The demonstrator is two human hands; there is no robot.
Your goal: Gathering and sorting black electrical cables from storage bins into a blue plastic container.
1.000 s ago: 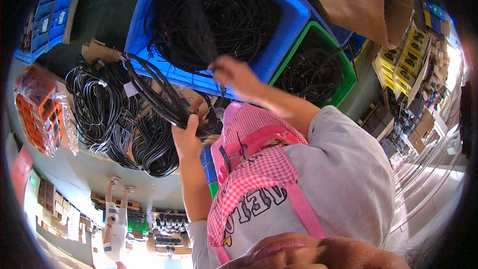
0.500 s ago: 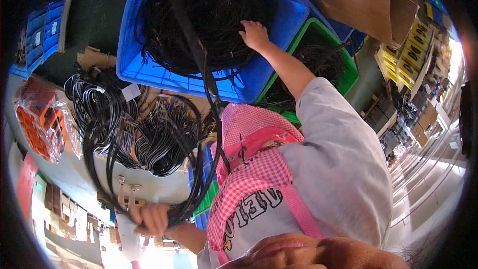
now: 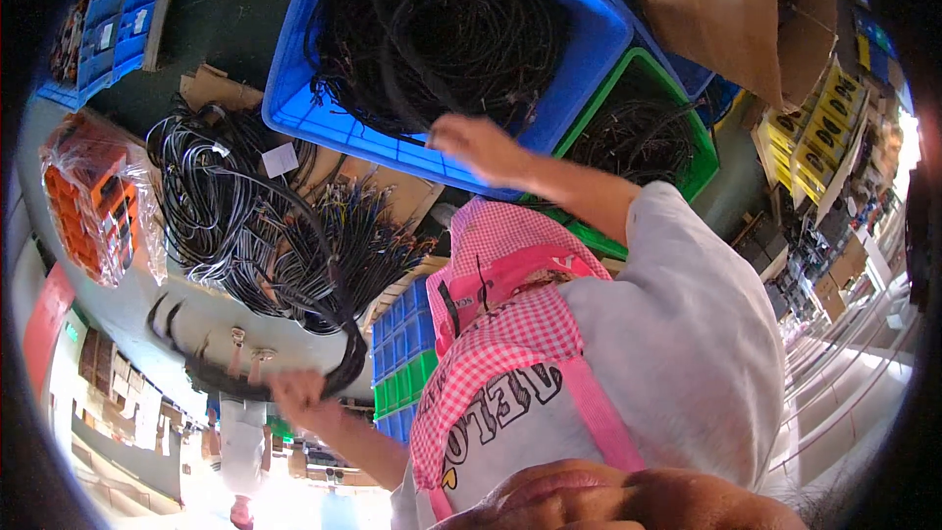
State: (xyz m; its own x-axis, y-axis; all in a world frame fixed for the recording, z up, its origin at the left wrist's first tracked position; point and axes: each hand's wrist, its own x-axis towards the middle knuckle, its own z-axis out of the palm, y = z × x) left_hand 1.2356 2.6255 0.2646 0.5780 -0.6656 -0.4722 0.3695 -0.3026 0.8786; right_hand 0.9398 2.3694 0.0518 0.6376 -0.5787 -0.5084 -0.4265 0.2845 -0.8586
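My left hand [image 3: 299, 390], low on the left, is closed round a bundle of black cable [image 3: 345, 363]. The loops hang out on both sides of the fist, and loose ends trail to the left, blurred by motion. My right hand [image 3: 481, 149] is over the front rim of a large blue bin [image 3: 392, 152]. Its fingers are curled together on a dark cable strand [image 3: 407, 69] that runs down from inside the bin; the grip itself is partly blurred. Coiled black cables [image 3: 461, 25] fill much of the bin.
A green bin [image 3: 702, 152] with more black cables stands right of the blue one. Cable bundles [image 3: 226, 226] lie on cardboard to the left, near wrapped orange crates [image 3: 88, 211]. Stacked blue and green crates [image 3: 402, 373] stand beside my apron. Another person [image 3: 242, 447] is in the background.
My right hand has come back from the coils to the bin's front rim. The cable loops in my left hand have swung down and leftward, no longer rising to the bin.
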